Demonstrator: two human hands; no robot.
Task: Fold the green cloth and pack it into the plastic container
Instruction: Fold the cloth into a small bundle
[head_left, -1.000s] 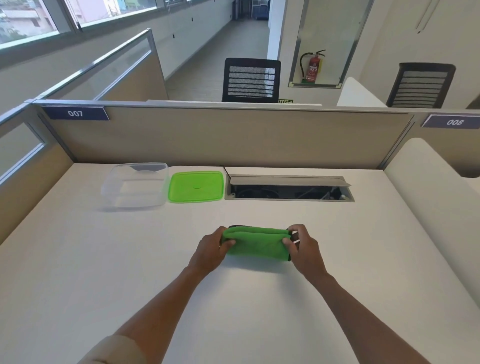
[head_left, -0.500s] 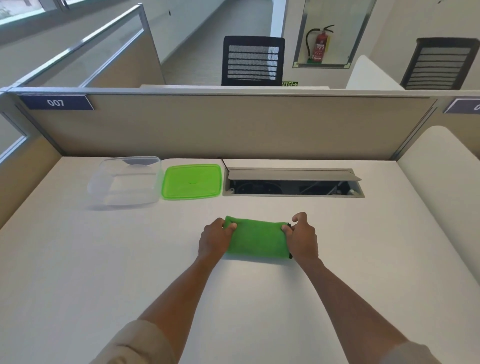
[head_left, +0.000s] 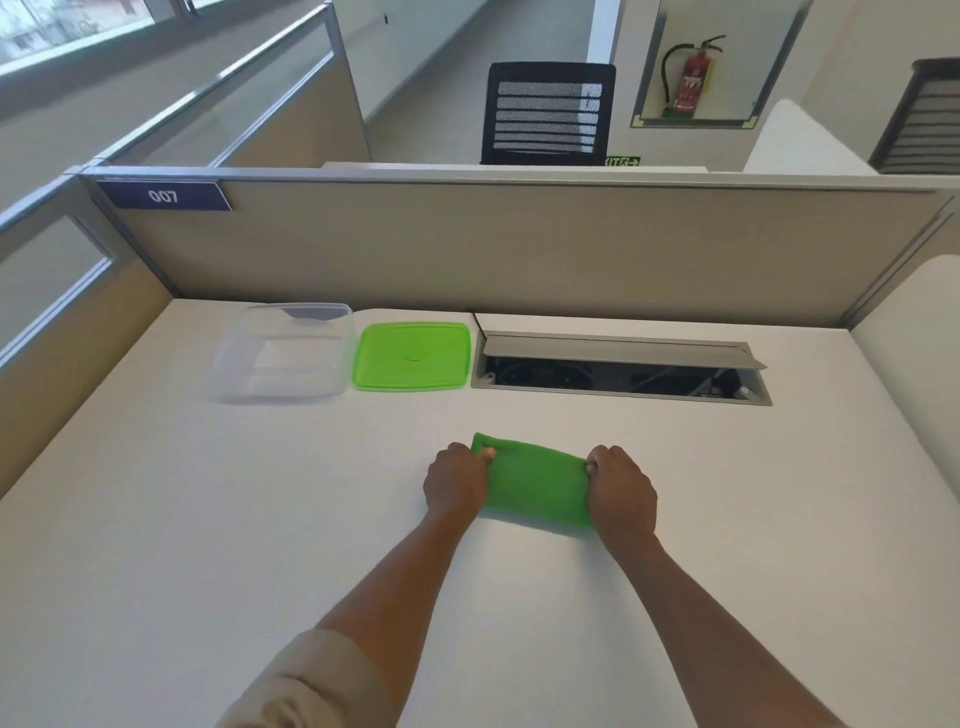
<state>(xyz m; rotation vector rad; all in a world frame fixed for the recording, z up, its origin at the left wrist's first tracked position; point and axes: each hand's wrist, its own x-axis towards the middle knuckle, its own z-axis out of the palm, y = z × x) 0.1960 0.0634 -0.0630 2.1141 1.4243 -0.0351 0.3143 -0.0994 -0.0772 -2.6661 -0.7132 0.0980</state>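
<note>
The green cloth (head_left: 535, 486) lies folded into a small rectangle on the white desk (head_left: 208, 519), in the middle. My left hand (head_left: 456, 486) grips its left end with the thumb on top. At the right end, my right hand (head_left: 621, 491) holds the cloth the same way. The clear plastic container (head_left: 283, 356) stands open and empty at the back left. Its green lid (head_left: 413, 356) lies flat just to the right of it.
An open cable tray (head_left: 621, 371) with a raised grey flap is set into the desk behind the cloth. Beige partition walls (head_left: 493, 249) close off the desk's back and left. A rounded white panel (head_left: 914, 332) borders the right side.
The cloth has been lowered and pressed flat onto the desk between both hands. The view has shifted, so things appear further right.
</note>
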